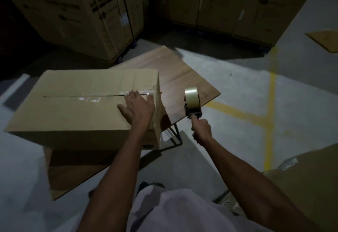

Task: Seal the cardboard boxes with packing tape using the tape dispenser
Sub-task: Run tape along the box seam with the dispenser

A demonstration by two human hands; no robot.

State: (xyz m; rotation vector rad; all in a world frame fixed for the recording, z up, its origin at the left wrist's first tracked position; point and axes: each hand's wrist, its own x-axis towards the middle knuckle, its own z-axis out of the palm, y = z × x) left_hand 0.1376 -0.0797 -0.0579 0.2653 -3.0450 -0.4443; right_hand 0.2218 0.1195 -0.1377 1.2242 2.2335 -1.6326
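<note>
- Tall cartons (73, 12) stand in rows behind the box, on wheeled bases; two at the far left bear the LG logo, and the smaller print is too blurred to read.
- The grey concrete floor (237, 78) around the box is dim, with yellow lines painted to its right.
- A wood-grain table (184, 78) on thin metal legs carries the box.
- The box (69, 111) lies with flaps closed, clear tape glinting along its centre seam.
- A flat cardboard sheet (325, 39) lies on the floor, far right of the box.
- The left hand (139, 107) presses flat on the box's right end, fingers spread over the seam.
- The right hand (201, 130), right of the box, is clenched around the handle of the dispenser (192, 103), whose tape roll points up, clear of the box.
</note>
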